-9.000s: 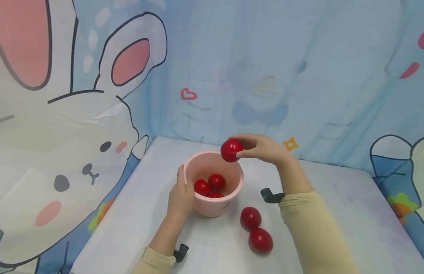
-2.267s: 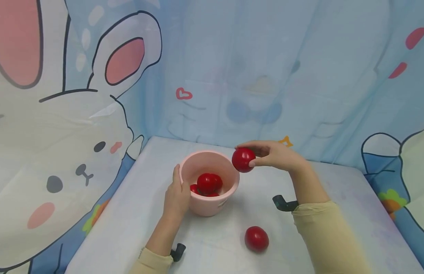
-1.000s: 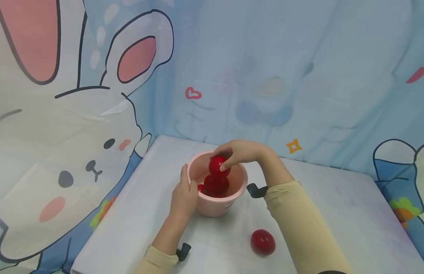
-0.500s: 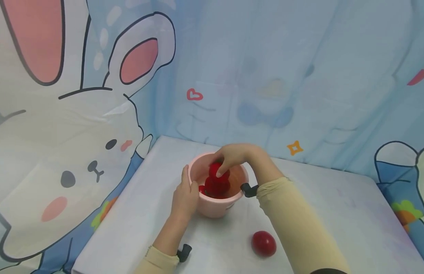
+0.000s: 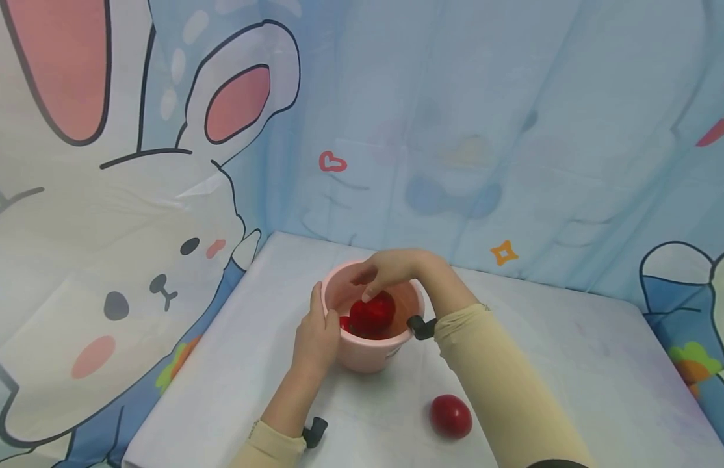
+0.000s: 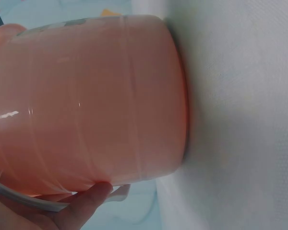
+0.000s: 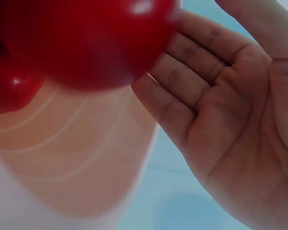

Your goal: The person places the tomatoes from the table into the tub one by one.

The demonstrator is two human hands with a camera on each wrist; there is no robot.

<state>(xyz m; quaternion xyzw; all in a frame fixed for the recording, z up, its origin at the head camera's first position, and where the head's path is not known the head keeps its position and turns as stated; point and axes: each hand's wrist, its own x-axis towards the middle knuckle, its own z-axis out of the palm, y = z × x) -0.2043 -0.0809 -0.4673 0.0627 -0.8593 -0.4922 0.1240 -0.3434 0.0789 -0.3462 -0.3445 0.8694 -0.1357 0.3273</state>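
A pink bucket (image 5: 364, 359) stands upright on the table, several red tomatoes (image 5: 375, 317) inside it. My left hand (image 5: 316, 335) grips the bucket's near-left rim. In the left wrist view its fingers (image 6: 89, 203) lie along the bucket wall (image 6: 96, 105) beside a pale handle (image 6: 31, 199). My right hand (image 5: 394, 268) reaches in over the far-right rim, thumb and fingers spread apart above the top tomato. In the right wrist view the palm (image 7: 221, 110) faces a blurred tomato (image 7: 86, 43), fingers extended beside it; a smaller-looking tomato (image 7: 12, 88) shows behind.
One more tomato (image 5: 450, 416) lies on the white-covered table (image 5: 362, 422), right of the bucket and near my right sleeve (image 5: 508, 383). A blue curtain (image 5: 485, 130) with cartoon prints hangs behind the table, and a printed rabbit (image 5: 163, 214) fills the left side.
My right hand has lowered a tomato into the bucket and let it go, its fingers parting. Earlier, another tomato left the table. My left hand keeps hold of the bucket.
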